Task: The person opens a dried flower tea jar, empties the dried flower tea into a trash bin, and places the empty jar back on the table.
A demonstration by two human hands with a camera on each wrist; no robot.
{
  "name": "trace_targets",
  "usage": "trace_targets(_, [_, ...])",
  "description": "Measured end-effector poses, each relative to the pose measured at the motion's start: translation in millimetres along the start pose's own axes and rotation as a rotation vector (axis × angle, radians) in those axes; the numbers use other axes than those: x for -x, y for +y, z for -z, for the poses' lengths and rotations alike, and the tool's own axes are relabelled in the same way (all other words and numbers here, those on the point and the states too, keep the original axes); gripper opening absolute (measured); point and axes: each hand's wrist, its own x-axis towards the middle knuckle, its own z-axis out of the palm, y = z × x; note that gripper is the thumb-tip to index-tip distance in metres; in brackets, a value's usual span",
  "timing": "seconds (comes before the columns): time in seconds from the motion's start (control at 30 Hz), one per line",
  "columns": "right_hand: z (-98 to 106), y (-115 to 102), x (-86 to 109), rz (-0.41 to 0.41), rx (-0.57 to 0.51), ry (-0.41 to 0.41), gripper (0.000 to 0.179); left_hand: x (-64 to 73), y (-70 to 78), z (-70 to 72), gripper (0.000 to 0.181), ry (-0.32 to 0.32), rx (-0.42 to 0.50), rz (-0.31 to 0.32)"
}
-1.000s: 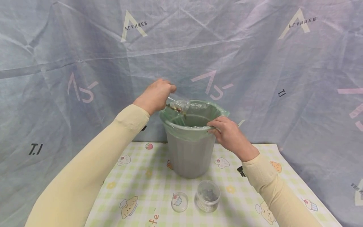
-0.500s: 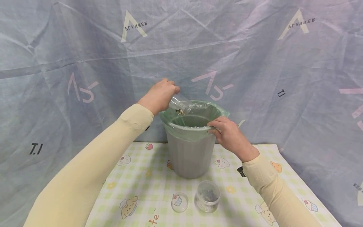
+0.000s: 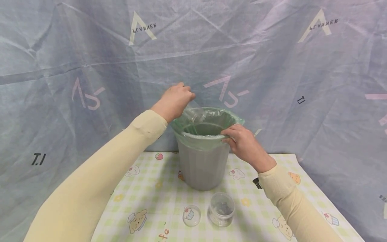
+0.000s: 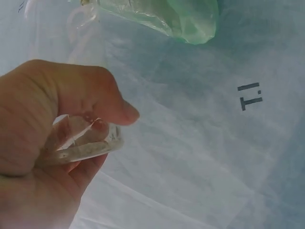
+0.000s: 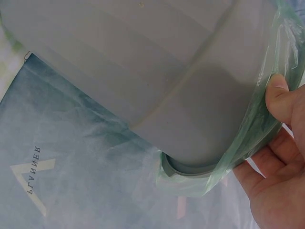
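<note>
My left hand (image 3: 175, 101) grips a clear plastic jar (image 3: 195, 115) by its base end, tipped with its mouth down over the left side of a grey trash can (image 3: 203, 171). The left wrist view shows thumb and fingers curled round the jar's base (image 4: 88, 151). A thin green bin liner (image 3: 196, 142) is folded over the can's rim. At the near right of that rim, my right hand (image 3: 246, 144) pinches liner and rim together. In the right wrist view its thumb (image 5: 279, 98) lies on the outside of the green film, fingers on the other side.
In front of the can a second clear jar (image 3: 221, 211) stands uncovered with dark grey bits inside. A round clear lid (image 3: 191, 216) lies to its left on the checked tablecloth (image 3: 169, 195). A blue-grey cloth (image 3: 272, 67) hangs behind.
My left hand has moved slightly right and tipped the jar more steeply. The mixed dry bits seen in the jar earlier have poured out into the can. My right hand has stayed put.
</note>
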Motion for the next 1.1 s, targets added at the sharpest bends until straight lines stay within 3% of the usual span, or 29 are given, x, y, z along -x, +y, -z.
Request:
trace_targets(0.27, [-0.2,-1.1,0.0,0.010,0.003,0.010,0.026,-1.4,11.0,4.3,0.037,0.041,-0.096,-0.045])
trace_targets(0.53, [-1.6,-2.5,2.3,0.008,0.006,0.011,0.026,-6.4,17.7,6.2,0.032,-0.002,-0.195,-0.055])
trace_targets(0.73, [-2.4,-3.8,2.9,0.005,0.008,0.014,0.026,-7.5,19.0,5.0,0.030,0.031,-0.182,-0.067])
trace_targets(1.1, [-1.7,-5.2,2.3,-0.003,0.001,0.009,0.027,-4.8,18.6,4.9,0.030,0.006,-0.185,-0.055])
